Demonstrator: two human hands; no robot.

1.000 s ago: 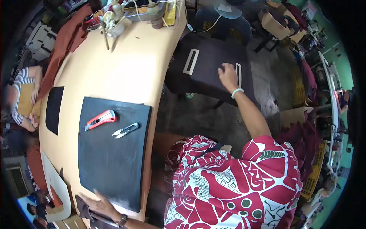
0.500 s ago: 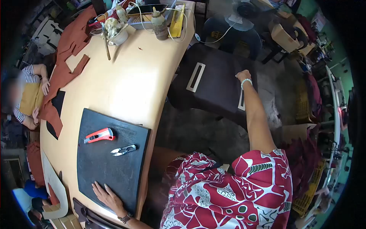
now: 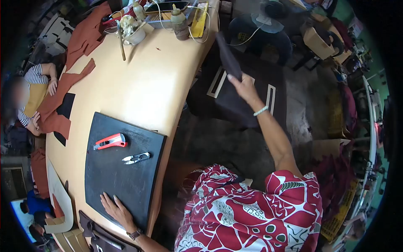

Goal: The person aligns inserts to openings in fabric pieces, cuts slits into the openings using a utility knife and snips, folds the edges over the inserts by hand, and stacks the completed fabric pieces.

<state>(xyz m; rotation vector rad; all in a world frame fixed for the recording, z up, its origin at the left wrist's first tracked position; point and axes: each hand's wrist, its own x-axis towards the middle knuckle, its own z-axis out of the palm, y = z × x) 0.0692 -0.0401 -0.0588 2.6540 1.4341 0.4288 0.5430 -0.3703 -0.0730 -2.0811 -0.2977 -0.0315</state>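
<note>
Dark sheet (image 3: 229, 59) in the clamped grip of the right hand (image 3: 245, 89); left hand (image 3: 118, 212) flat on black mat (image 3: 119, 174), grip apart.

The right hand (image 3: 245, 89) has lifted a dark sheet (image 3: 229, 59) off the dark-covered stand (image 3: 267, 69).

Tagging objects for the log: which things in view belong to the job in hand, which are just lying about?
Likely in the job:
dark sheet, held in right hand
black board, under left hand
red cutter and snips, unheld on the board

Probably just lying about:
white bowl
bottle
yellow item beside it
</note>
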